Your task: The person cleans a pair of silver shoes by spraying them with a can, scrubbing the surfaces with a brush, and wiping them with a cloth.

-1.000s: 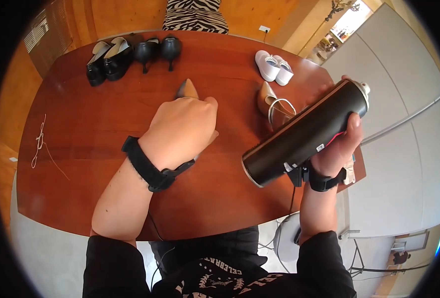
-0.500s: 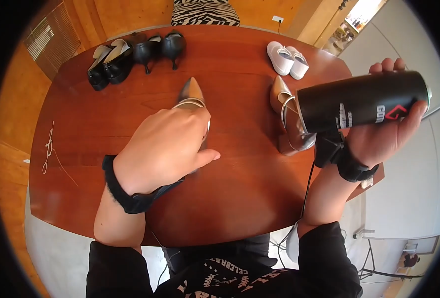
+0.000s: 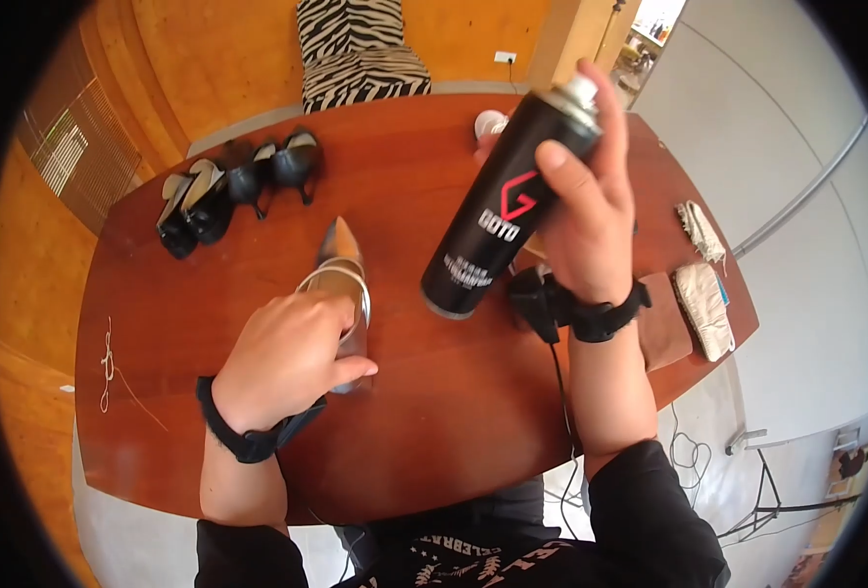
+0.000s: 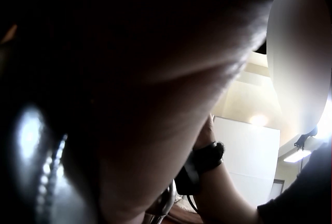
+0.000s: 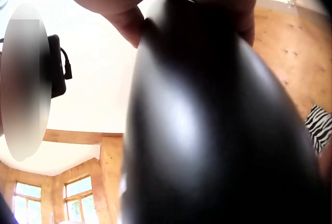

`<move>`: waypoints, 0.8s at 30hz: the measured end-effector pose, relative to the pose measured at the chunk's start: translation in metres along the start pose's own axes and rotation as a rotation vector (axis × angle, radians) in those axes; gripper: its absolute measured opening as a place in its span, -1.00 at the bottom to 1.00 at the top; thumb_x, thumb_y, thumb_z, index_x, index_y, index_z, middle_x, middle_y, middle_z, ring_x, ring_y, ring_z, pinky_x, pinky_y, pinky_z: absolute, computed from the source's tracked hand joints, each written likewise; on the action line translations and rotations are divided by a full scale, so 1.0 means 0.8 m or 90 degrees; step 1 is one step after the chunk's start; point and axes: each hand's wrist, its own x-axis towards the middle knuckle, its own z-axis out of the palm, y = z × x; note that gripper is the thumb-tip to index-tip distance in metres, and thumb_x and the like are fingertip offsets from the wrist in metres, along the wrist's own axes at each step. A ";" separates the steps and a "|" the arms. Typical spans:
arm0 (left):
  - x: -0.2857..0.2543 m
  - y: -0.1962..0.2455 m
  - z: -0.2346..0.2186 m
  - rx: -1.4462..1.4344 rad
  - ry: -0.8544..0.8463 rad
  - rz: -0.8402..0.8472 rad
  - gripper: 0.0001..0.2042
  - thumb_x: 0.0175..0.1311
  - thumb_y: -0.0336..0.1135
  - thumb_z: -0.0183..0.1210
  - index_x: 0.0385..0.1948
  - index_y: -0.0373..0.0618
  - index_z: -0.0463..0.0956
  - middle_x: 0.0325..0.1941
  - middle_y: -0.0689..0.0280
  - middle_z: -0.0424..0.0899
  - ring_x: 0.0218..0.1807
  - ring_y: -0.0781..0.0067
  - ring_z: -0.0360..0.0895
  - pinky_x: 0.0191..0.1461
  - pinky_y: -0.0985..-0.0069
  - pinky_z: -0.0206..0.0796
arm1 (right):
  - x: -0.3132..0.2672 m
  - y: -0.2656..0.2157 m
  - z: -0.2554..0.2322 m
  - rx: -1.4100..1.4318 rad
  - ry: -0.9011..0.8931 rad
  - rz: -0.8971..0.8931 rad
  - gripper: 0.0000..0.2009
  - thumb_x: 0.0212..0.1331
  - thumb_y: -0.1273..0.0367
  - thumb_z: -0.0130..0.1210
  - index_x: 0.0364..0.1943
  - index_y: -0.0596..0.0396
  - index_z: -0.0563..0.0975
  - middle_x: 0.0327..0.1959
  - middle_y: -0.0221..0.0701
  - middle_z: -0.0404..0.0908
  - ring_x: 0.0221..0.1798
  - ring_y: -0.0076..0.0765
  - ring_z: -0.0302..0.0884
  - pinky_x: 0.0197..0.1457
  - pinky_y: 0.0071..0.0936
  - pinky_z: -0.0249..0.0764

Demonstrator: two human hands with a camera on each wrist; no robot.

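In the head view my left hand (image 3: 287, 353) is over the back part of a pointed, metallic strapped shoe (image 3: 344, 243) on the table, its fingers curled down at the shoe and its thumb sticking out to the right. The hand covers much of that shoe. My right hand (image 3: 591, 216) grips a black spray can (image 3: 498, 211) above the table. The can tilts, its white nozzle up and to the right, with the index finger at the nozzle. In the right wrist view the dark can body (image 5: 207, 120) fills the middle.
Black heels (image 3: 297, 162) and black loafers (image 3: 199, 201) stand at the back left. A white shoe (image 3: 491, 123) shows behind the can. Beige fabric items (image 3: 705, 312) and a brown cloth (image 3: 664, 323) lie at the right edge; white string (image 3: 108, 367) lies at left.
The can has swung from lying nearly sideways at the right to a steeper tilt nearer the middle, nozzle up, label facing me. The left hand stays at the metallic shoe while the head view shifts.
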 end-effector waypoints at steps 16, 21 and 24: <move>-0.013 -0.016 -0.041 -0.212 0.228 -0.093 -0.77 0.18 -0.39 0.40 -0.39 -0.35 0.54 -0.41 0.16 0.53 -0.41 0.24 0.49 -0.28 0.38 0.32 | -0.013 0.019 0.020 0.143 -0.038 0.063 -0.28 0.28 0.44 0.27 0.47 -0.08 0.14 0.00 -0.23 0.54 -0.11 -0.24 0.68 -0.07 -0.26 0.68; -0.017 -0.014 -0.047 -0.279 0.374 -0.033 -0.82 0.22 -0.47 0.36 -0.37 -0.36 0.53 -0.35 0.31 0.48 -0.34 0.45 0.43 -0.23 0.49 0.30 | -0.033 0.047 0.038 0.313 -0.148 0.137 -0.06 0.16 0.22 0.47 0.54 -0.14 0.05 0.09 -0.09 0.56 -0.06 -0.04 0.73 -0.02 -0.17 0.73; -0.020 -0.009 -0.051 -0.269 0.434 -0.025 -0.85 0.23 -0.47 0.32 -0.40 -0.36 0.52 -0.36 0.34 0.47 -0.34 0.51 0.39 -0.24 0.53 0.26 | -0.045 0.039 0.053 0.247 -0.195 0.191 -0.08 0.10 0.30 0.49 0.49 -0.08 0.11 0.12 -0.10 0.54 -0.05 -0.04 0.73 0.02 -0.16 0.71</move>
